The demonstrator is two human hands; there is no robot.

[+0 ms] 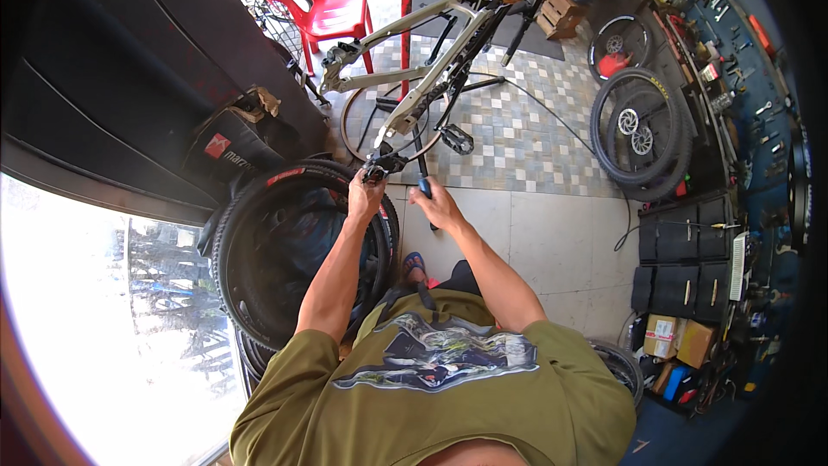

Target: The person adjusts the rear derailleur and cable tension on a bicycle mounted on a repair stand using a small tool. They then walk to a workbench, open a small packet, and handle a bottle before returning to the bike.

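The fingers of the left hand are curled around the black rear end of the pale grey bicycle frame, which hangs wheel-less ahead of the person. To the left, black knobby tyres lean in a stack beside the left forearm. The right hand is closed around a blue-handled tool just right of the frame's end. Far right, a black spoked wheel stands on the tiled floor.
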